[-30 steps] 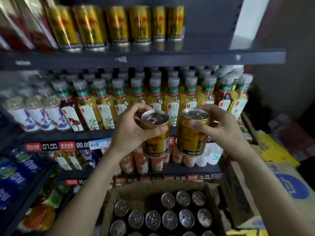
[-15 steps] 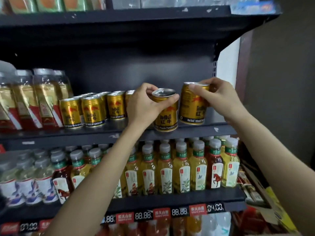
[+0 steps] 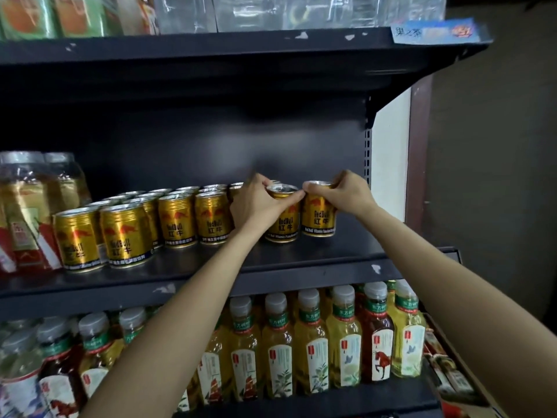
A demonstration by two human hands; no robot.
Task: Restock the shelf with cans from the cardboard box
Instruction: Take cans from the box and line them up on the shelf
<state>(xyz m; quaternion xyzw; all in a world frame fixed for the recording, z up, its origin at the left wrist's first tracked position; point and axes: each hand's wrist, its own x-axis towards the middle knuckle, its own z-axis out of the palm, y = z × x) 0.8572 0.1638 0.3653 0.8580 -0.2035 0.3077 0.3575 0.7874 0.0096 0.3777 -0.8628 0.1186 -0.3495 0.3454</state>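
Cans are down on the shelf (image 3: pixel 316 260) now. A second ago both were up in the air over the box, and now each one sits on the dark board at the right end of the gold row. Left hand (image 3: pixel 256 203) has its grip curled round the top of the left can (image 3: pixel 283 224), and right hand (image 3: pixel 346 197) pinches the rim of the right can (image 3: pixel 319 217); the two cans stand just beside each other. To the left of the hands is the older row of cans (image 3: pixel 126 233), several deep. So I'd say this pair is basically placed, just needs letting go. The box is out of view here, can't tell what's left in it. Tea bottles (image 3: pixel 313 348) fill the shelf below.
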